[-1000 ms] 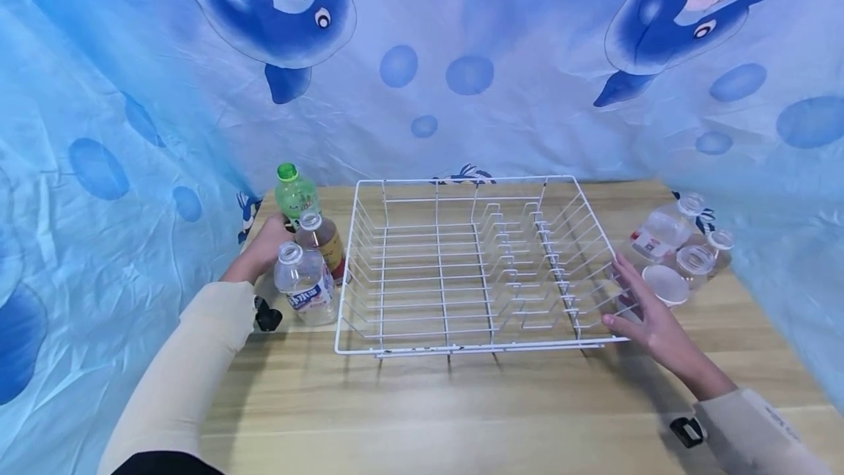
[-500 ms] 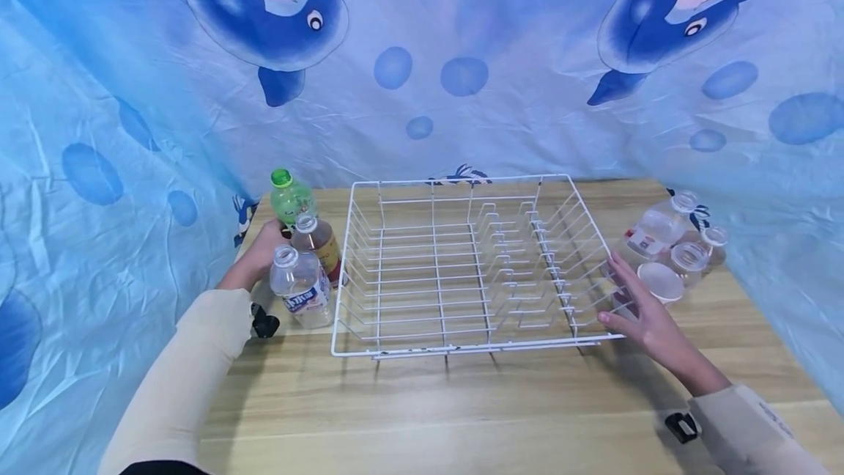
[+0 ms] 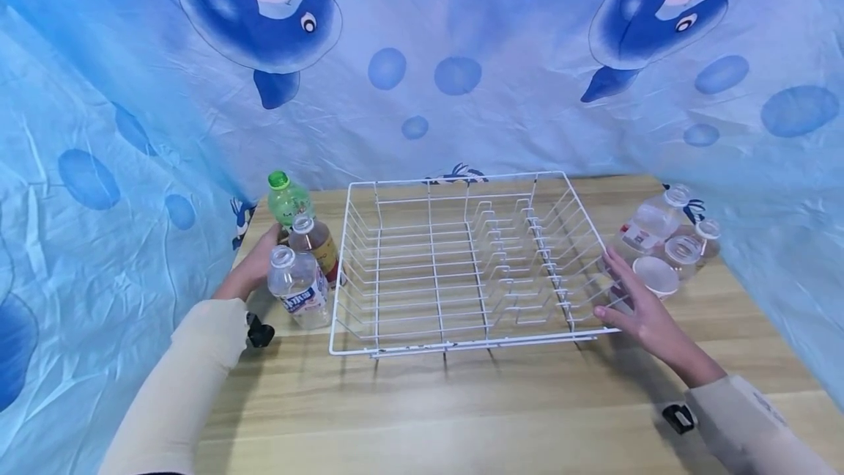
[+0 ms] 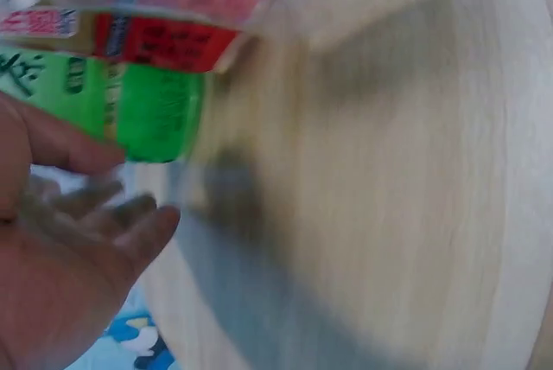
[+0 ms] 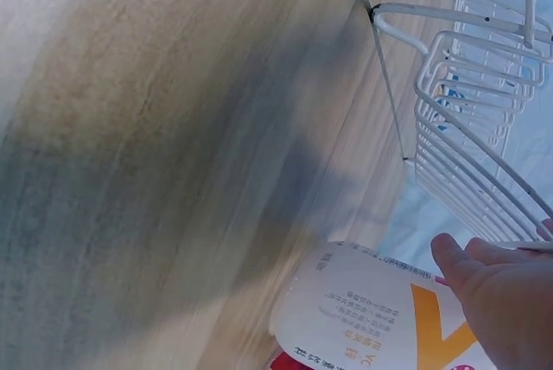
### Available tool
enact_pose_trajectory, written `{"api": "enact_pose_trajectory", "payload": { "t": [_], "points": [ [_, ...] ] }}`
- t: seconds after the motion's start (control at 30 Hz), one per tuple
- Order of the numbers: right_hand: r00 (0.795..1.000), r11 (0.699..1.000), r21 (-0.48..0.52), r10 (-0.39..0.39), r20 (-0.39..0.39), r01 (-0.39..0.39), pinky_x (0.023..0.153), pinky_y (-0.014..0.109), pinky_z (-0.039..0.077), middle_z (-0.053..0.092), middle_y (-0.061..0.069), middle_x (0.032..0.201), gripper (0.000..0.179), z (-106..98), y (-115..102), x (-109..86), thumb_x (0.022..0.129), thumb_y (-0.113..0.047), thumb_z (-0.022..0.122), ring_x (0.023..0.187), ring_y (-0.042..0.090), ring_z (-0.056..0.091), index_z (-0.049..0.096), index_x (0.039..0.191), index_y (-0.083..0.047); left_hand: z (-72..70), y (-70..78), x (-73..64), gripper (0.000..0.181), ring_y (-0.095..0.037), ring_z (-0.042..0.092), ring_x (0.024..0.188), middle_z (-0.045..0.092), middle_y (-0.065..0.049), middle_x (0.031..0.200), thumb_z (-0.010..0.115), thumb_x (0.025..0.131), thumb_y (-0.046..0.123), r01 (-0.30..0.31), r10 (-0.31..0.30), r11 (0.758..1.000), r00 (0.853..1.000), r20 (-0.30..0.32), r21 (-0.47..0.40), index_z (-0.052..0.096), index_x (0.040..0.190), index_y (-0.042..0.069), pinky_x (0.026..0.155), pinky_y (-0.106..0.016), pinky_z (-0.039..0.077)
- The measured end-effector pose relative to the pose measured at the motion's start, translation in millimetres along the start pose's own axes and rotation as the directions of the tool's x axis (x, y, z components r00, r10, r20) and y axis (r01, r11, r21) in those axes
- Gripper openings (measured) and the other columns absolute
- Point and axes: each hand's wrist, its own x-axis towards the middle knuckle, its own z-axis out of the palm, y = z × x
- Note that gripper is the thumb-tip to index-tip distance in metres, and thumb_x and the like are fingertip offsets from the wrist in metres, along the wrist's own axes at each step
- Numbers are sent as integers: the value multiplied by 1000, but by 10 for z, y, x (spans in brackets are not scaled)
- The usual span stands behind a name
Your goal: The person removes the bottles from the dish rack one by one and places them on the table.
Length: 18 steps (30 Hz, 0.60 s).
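My left hand (image 3: 258,259) is beside a green bottle (image 3: 289,200) on the left; in the left wrist view the thumb lies close against the bottle's green label (image 4: 155,111), fingers apart and loosely bent below. A bottle of brown tint with a yellow and red label (image 3: 319,244) and a clear bottle with a blue label (image 3: 302,292) stand nearer, partly hiding that hand. A white wire dish rack (image 3: 431,286) sits in the middle. At its front right corner my right hand (image 3: 642,314) rests against the rim, thumb and fingers spread.
Right of the rack, a clear bottle with a red-marked label (image 3: 649,222), a white-rimmed container (image 3: 656,277) and other clear bottles stand close together. A wooden table (image 3: 422,409) lies beneath. Blue dolphin-print cloth (image 3: 422,42) hangs behind and at both sides.
The head view has shifted slightly, so the table things appear a little further left. My left hand has moved slightly back from the green bottle; the right hand keeps its place at the rack.
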Motion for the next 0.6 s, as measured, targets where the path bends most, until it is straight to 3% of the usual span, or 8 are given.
{"api": "enact_pose_trajectory", "payload": {
  "t": [0.07,0.13,0.23,0.33,0.47,0.53,0.6],
  "points": [
    [1000,1000,-27,0,13,0,114,15,23,15,22,166,92,-5,-2,61,89,-5,73,149,21,19,17,162,-10,-93,29,-73,93,-58,24,141,18,-40,156,63,92,1,46,-43,998,997,-65,42,-3,158,-6,115,-66,22],
    [1000,997,-76,-8,19,10,122,37,22,18,24,164,91,-8,-12,128,91,-9,73,149,37,20,17,162,-9,-242,117,-152,90,-59,21,141,15,-39,157,56,91,-3,83,-69,992,987,-143,93,-4,158,-5,115,-67,20],
    [999,982,-183,-36,21,39,116,67,18,25,31,159,87,-12,-85,234,92,-15,72,141,57,24,20,161,-7,-473,388,-290,82,-56,16,144,15,-37,159,44,88,-8,64,-16,981,966,-258,181,4,158,-5,117,-67,17],
    [995,949,-301,-80,52,92,114,67,22,30,33,156,82,-10,-207,334,93,-21,73,140,56,29,26,158,-1,-631,760,-432,73,-51,12,148,15,-33,161,41,90,-5,20,81,960,935,-345,279,15,158,-6,120,-63,12],
    [983,905,-392,-120,140,166,116,63,24,29,30,158,81,2,-391,467,93,-29,74,144,51,25,31,156,1,-589,1315,-598,61,-45,7,151,20,-28,162,42,97,2,-53,236,909,883,-405,413,27,156,-4,122,-60,4],
    [975,885,-423,-126,183,194,114,65,26,29,28,159,82,0,-488,571,93,-32,73,145,50,25,32,156,-1,-461,1579,-642,57,-42,8,152,25,-26,161,46,98,4,-117,333,869,857,-393,481,34,153,-4,123,-56,2],
    [967,867,-450,-123,223,214,113,66,27,28,25,160,81,-6,-577,690,93,-35,72,145,49,25,32,157,-2,-267,1816,-651,54,-40,13,151,32,-24,158,52,98,5,-195,434,809,834,-340,554,39,150,-4,124,-52,4]
  ]
}}
